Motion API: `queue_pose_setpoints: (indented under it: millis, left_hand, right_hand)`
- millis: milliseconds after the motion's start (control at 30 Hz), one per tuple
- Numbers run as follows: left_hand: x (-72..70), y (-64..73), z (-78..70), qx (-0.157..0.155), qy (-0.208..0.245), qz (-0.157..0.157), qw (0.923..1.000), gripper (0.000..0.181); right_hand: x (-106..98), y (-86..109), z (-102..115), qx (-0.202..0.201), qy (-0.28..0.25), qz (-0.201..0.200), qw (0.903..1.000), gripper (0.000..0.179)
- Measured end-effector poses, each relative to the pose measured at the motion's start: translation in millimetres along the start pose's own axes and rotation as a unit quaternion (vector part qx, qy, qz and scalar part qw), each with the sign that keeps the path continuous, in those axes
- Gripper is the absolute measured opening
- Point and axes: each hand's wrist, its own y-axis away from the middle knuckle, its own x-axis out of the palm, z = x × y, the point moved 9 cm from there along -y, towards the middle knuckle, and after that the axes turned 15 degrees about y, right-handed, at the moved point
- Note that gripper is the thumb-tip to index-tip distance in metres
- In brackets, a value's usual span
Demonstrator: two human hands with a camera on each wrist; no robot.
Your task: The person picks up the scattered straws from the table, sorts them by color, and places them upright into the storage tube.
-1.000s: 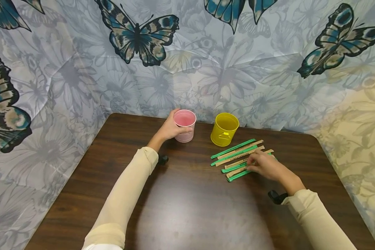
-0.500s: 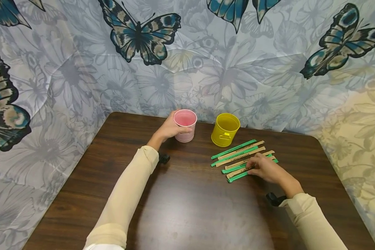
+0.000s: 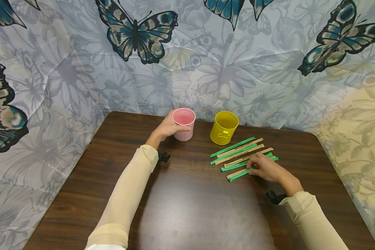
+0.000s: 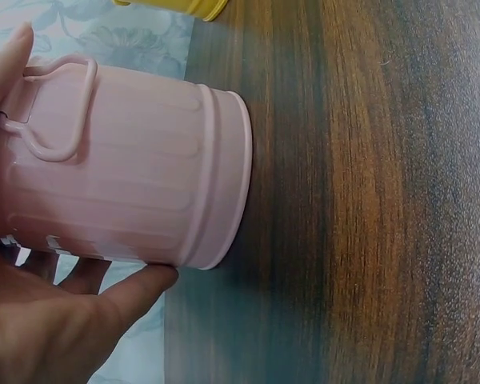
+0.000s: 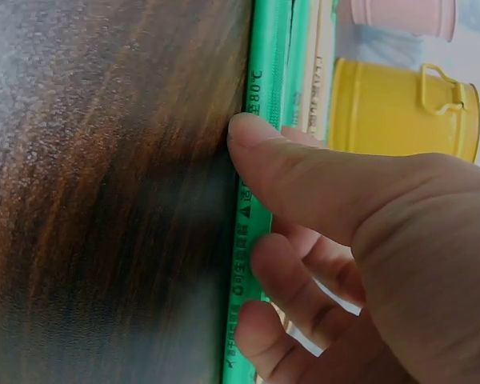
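Observation:
In the head view, my left hand (image 3: 169, 127) grips a pink metal bucket (image 3: 183, 125) at its left side, thumb across the front. The left wrist view shows the ribbed wall and wire handle of the pink bucket (image 4: 136, 168), fingers around it. My right hand (image 3: 264, 167) is over the near end of a row of green and tan paper-wrapped straws (image 3: 237, 151). Up close, the thumb and fingers of the right hand (image 5: 344, 208) pinch the nearest green wrapped straw (image 5: 244, 228), which has dark print. Their undersides are partly hidden.
A yellow bucket (image 3: 224, 128) stands upright between the pink bucket and the straws, near the back edge of the brown wooden table (image 3: 187, 208). Behind the table hangs a butterfly-patterned cloth (image 3: 156, 83).
The nearest green straw has shifted slightly against the tan one beside it, under my right fingers. My left hand keeps its grip on the pink bucket.

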Motion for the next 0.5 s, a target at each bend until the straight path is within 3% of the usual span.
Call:
queue_pose_setpoints:
  millis: [233, 500]
  left_hand:
    - [-5.2, 3.0, 4.6, -0.02, -0.017, -0.025, 0.9994, 0.088]
    - [-6.0, 4.3, 5.1, -0.026, -0.02, -0.032, 0.9989, 0.09]
  right_hand:
    - [0.8, 0.2, 2.9, -0.009, -0.001, 0.003, 1.0, 0.014]
    - [1.1, -1.5, 5.8, -0.011, -0.006, 0.01, 0.9999, 0.015]
